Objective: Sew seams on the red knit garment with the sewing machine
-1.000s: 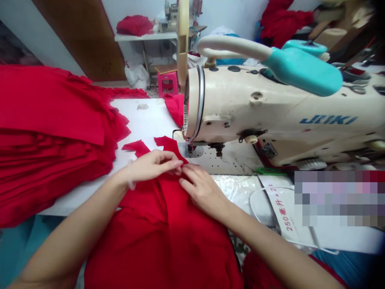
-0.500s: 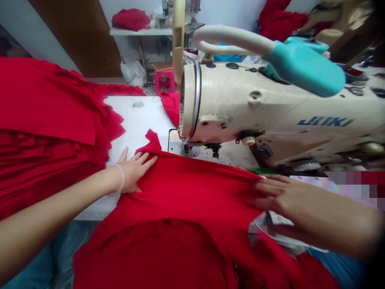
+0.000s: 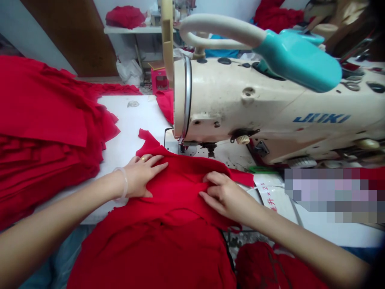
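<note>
A red garment piece (image 3: 180, 184) lies in front of the sewing machine's needle area, its lower part hanging over the table's near edge. On its left part rests my left hand (image 3: 142, 172), open, fingers stretched over the cloth below the upper edge. My right hand (image 3: 221, 192) is on the right part, with its fingers curled around a raised fold of the cloth. The sewing machine (image 3: 240, 92) stands just beyond both hands. Its presser foot (image 3: 182, 148) is a little past the cloth's upper edge, apart from it.
A tall stack of red cloth pieces (image 3: 39, 120) fills the left side. A white card with red writing (image 3: 270, 196) lies on the white table (image 3: 337, 228) to the right. More red cloth (image 3: 267, 265) is below the table edge. A turquoise-headed lamp (image 3: 300, 60) overhangs the machine.
My right hand has moved left from the cloth's far right end, curling its fingers around a fold. The cloth's right side has slackened. My left hand has shifted slightly right.
</note>
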Available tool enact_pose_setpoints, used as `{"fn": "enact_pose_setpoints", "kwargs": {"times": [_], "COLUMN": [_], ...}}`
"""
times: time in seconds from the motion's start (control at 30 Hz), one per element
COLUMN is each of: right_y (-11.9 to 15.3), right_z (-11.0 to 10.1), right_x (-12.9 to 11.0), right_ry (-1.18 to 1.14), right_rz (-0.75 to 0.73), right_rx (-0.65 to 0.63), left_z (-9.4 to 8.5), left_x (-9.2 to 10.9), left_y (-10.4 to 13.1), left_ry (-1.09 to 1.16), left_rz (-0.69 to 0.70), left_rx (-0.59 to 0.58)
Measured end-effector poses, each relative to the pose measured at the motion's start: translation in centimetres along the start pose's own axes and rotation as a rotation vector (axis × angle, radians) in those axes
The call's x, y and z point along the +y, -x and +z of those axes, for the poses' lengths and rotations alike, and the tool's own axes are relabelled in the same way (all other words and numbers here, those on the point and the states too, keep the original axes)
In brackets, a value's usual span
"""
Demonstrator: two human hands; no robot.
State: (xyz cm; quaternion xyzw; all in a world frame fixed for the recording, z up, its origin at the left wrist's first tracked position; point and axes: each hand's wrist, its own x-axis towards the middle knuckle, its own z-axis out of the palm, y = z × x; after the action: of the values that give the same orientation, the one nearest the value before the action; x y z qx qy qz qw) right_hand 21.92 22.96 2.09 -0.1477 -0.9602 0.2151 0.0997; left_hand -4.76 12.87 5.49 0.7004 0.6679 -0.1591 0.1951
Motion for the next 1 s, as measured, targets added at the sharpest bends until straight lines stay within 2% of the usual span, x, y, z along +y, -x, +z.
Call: {"fn": "enact_pose_setpoints", "kwargs": {"times": [0.1, 0.17, 0.27, 0.33, 0.47, 0.53, 0.63, 0.67, 0.73, 0.8, 0.83, 0.9, 0.97, 1.0], "right_y": [-1.9, -3.2, -3.9, -3.8, -3.4, -3.0, -1.6, -1.1, -0.2, 0.3, 0.4, 0.4, 0.4, 0.5], "right_z": [0.0, 0.5, 1.6, 2.0, 1.4, 0.8, 0.3, 0.4, 1.1, 2.0, 2.5, 3.3, 3.8, 3.8], "right_x": [-0.3, -0.2, 0.7, 1.4, 2.0, 1.6, 0.5, 0.1, -0.4, -0.4, -0.2, 0.3, 0.5, 0.4], "right_ry": [0.064, 0.162, 0.289, 0.326, 0.316, 0.262, 0.165, 0.155, 0.18, 0.231, 0.25, 0.275, 0.291, 0.287], "right_rz": [0.141, 0.199, 0.151, 0.123, 0.128, 0.121, 0.086, 0.07, 0.043, 0.037, 0.04, 0.042, 0.026, 0.009], "right_rx": [0.13, 0.145, 0.023, -0.068, -0.168, -0.117, 0.05, 0.073, 0.036, -0.029, -0.043, -0.029, 0.015, 0.047], "left_z": [-1.1, -1.2, -0.3, 0.1, -0.4, -0.8, -0.4, 0.0, 1.0, 1.9, 2.2, 2.3, 2.1, 2.0], "left_x": [1.4, 2.3, 2.9, 2.7, 2.2, 2.1, 2.0, 1.8, 1.0, -0.2, -0.7, -1.2, -0.6, 0.2], "left_y": [-1.0, -1.7, -2.1, -2.1, -2.0, -1.4, 0.6, 1.3, 2.6, 3.2, 3.3, 3.8, 4.7, 5.4], "left_ry": [0.166, 0.199, 0.066, -0.016, -0.032, 0.006, 0.14, 0.202, 0.287, 0.247, 0.179, 0.028, -0.037, -0.012], "left_rz": [-0.014, -0.051, -0.112, -0.101, -0.061, -0.067, -0.006, 0.038, 0.119, 0.137, 0.112, 0.039, 0.026, 0.069], "left_rx": [0.157, 0.183, 0.069, 0.014, 0.018, 0.103, 0.261, 0.257, 0.175, 0.121, 0.149, 0.282, 0.438, 0.494]}}
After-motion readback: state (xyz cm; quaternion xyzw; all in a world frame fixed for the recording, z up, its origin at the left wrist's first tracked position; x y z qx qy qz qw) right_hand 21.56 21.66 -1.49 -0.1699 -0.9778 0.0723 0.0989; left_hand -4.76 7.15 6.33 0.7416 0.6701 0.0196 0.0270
